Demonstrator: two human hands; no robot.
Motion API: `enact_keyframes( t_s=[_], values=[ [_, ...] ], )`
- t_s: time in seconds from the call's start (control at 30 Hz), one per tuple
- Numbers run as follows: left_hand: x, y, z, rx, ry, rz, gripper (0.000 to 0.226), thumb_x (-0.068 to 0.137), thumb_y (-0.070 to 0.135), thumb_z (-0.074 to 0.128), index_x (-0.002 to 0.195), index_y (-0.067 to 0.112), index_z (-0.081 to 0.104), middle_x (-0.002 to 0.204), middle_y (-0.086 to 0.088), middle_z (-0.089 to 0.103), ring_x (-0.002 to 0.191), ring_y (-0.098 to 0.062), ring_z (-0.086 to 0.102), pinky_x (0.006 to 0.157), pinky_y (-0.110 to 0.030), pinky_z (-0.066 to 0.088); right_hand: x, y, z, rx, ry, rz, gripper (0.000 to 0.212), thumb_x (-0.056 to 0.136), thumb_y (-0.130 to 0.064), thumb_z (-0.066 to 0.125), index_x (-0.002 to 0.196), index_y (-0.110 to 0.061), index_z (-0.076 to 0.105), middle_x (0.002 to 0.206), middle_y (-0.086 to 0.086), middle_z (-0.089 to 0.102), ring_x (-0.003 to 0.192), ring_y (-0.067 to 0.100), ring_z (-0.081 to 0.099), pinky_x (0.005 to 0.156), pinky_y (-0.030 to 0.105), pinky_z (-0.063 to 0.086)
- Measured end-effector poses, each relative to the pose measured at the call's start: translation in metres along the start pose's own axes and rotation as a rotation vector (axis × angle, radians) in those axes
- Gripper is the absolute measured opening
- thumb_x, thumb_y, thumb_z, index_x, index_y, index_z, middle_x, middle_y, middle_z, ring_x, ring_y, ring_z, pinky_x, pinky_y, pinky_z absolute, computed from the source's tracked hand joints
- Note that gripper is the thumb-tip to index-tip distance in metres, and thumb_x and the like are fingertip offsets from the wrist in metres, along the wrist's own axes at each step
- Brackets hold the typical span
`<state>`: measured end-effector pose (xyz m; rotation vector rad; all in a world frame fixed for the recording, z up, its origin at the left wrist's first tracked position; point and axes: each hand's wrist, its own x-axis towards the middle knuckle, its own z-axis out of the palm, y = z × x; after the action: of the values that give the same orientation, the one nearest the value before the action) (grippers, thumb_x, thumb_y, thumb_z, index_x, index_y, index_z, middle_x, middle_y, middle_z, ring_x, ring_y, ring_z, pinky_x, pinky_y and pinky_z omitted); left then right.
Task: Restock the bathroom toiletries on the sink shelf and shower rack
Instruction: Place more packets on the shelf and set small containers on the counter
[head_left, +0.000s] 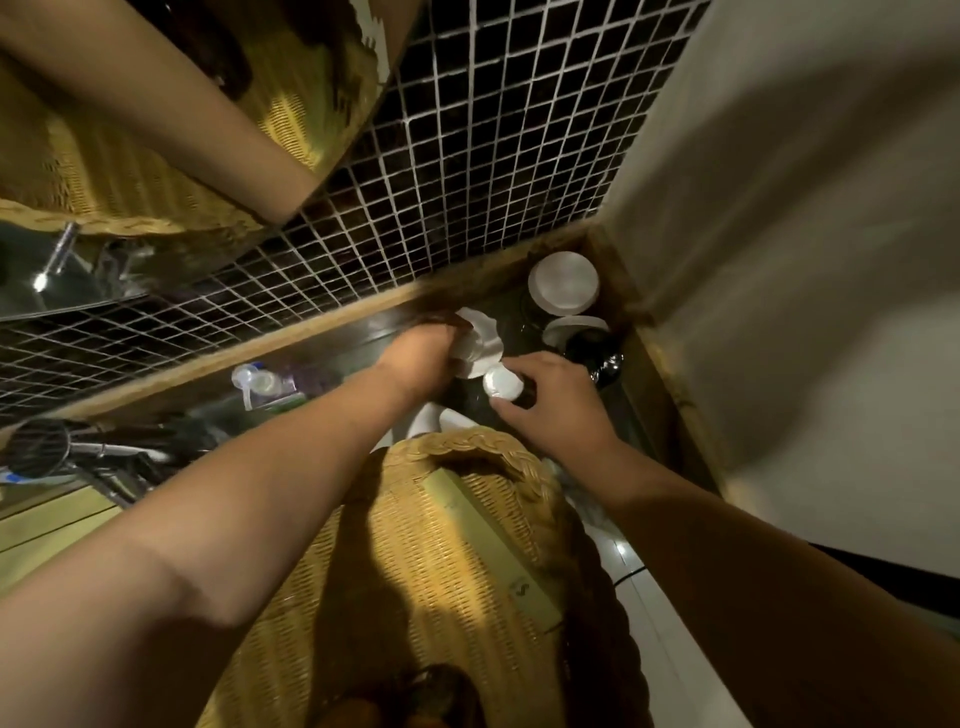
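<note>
R grip (545, 400) on white-cap bottle (503, 384), shelf (332, 338)

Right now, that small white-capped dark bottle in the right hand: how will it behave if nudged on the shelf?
Probably tippy: the white-capped bottle looks narrow and upright under the right hand. Likely rigid, since its cap keeps a clean round shape. The dark shelf looks glossy, so it may slide; the neighbouring jars stand close by and could get knocked.
</note>
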<state>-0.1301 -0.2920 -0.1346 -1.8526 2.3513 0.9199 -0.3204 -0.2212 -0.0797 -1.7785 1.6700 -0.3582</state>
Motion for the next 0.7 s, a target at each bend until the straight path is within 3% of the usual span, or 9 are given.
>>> enact_keyframes(
  t_s=[0.07,0.2,0.43,0.7],
  values=[
    [0.002,-0.003,0.003,-0.026,-0.007,-0.025,0.038,0.092,0.021,0.066,0.129,0.021,0.058,0.123,-0.005,0.064,0.104,-0.018,0.060,0.087,-0.028,0.046,0.000,0.002,0.000,0.006,0.001,0.010,0.050,0.082,-0.027,0.079,0.130,-0.017,0.065,0.125,0.003,0.064,0.111,0.016,0.061,0.096,0.032,0.052],
    [0.002,-0.003,0.002,-0.061,0.014,-0.016,0.048,0.090,0.024,0.070,0.136,0.020,0.054,0.132,-0.005,0.059,0.117,-0.023,0.057,0.101,-0.037,0.047,-0.003,0.006,0.002,0.021,0.007,0.025,0.050,0.083,-0.026,0.079,0.130,-0.017,0.064,0.126,0.003,0.063,0.110,0.014,0.059,0.094,0.026,0.049],
    [0.002,0.000,0.008,-0.080,0.034,0.000,0.040,0.090,0.027,0.070,0.128,0.022,0.059,0.121,-0.003,0.064,0.109,-0.020,0.060,0.095,-0.036,0.050,-0.007,0.014,0.010,0.005,-0.022,0.030,0.052,0.084,-0.028,0.077,0.132,-0.018,0.062,0.129,0.004,0.062,0.114,0.016,0.059,0.098,0.035,0.052],
    [0.002,-0.002,0.010,-0.050,0.032,0.011,0.045,0.092,0.028,0.067,0.134,0.019,0.056,0.128,-0.006,0.060,0.115,-0.024,0.058,0.098,-0.037,0.049,0.001,0.013,0.012,-0.005,-0.005,-0.001,0.053,0.086,-0.029,0.076,0.135,-0.017,0.060,0.129,0.004,0.061,0.115,0.017,0.059,0.096,0.029,0.050]
  ],
)
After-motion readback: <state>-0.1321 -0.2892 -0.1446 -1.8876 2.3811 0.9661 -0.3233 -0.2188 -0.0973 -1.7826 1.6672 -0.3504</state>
